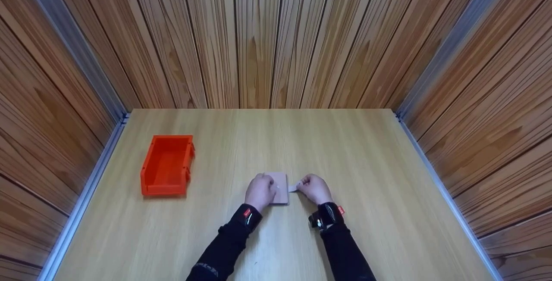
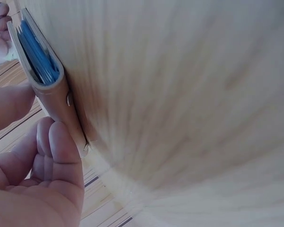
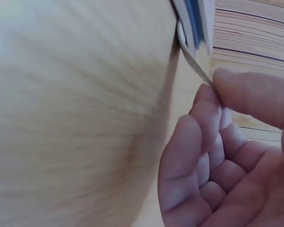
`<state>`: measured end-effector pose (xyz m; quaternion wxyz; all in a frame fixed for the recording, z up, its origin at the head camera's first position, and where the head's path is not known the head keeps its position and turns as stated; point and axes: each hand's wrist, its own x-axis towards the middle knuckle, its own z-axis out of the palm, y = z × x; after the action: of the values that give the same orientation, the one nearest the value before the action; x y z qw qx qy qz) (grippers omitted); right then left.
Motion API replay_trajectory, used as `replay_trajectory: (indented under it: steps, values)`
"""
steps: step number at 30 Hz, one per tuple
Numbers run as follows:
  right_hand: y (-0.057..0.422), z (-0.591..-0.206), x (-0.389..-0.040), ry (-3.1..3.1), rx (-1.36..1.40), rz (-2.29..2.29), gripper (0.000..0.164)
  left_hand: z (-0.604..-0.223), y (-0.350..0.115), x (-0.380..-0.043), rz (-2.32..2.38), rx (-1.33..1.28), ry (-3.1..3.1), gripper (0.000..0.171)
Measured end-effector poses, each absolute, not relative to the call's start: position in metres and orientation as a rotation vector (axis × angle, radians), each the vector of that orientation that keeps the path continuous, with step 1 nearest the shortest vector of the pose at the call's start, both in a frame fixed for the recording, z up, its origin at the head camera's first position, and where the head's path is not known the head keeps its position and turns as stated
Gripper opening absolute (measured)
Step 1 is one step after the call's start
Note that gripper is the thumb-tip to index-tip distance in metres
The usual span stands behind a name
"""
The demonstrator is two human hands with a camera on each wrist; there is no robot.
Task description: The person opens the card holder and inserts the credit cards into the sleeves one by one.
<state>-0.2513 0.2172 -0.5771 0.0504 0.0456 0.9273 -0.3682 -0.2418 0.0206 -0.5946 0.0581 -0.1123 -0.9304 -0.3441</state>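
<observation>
A small pale pink card holder (image 1: 281, 188) lies closed near the middle of the table. In the left wrist view its rounded spine faces my left hand, and blue inner sleeves (image 2: 38, 54) show between the covers. My left hand (image 1: 260, 191) grips the spine side, thumb on the top cover and fingertips against the spine. From the opposite side sticks out a narrow closure strap (image 3: 195, 64). My right hand (image 1: 316, 189) pinches the strap's end between thumb and forefinger, its other fingers curled beneath. The strap stands away from the covers.
An orange open-front bin (image 1: 168, 167) stands on the left part of the wooden table (image 1: 379, 156). Wood-panelled walls (image 1: 254, 39) with metal corner rails (image 1: 448, 195) enclose the back and both sides.
</observation>
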Motion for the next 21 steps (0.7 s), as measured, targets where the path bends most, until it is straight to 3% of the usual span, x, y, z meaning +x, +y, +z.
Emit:
replay_trajectory:
  steps: [21]
  values:
    - [0.189,-0.568,-0.253,2.874,-0.001,-1.176,0.011,-0.595,0.018,-0.242,-1.054,-0.352,-2.816,0.016]
